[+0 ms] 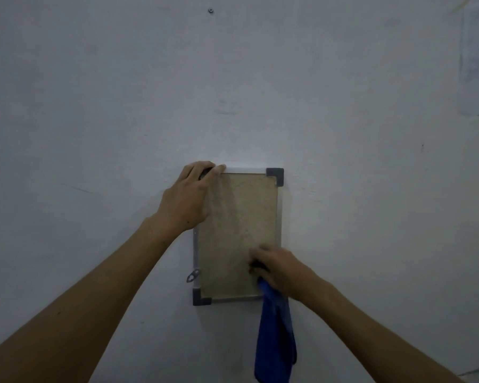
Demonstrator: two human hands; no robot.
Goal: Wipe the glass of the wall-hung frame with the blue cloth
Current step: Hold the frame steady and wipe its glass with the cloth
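Above the grip: glass (239,230) of the frame (280,217) runs up and leftward, long axis vertical.
Right hand (277,268): grasping the blue cloth (275,335), apparently bunched at the lower right corner; tail hangs below.
Left hand (190,196): gripping the upper left corner, steadying.
Nearer hand for wiping: right.

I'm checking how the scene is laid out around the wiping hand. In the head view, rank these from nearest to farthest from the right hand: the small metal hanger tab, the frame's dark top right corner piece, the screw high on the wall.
From the right hand:
1. Hanger tab, left of it on the frame's lower left edge.
2. Top right corner piece, above it.
3. Screw, far up the wall.
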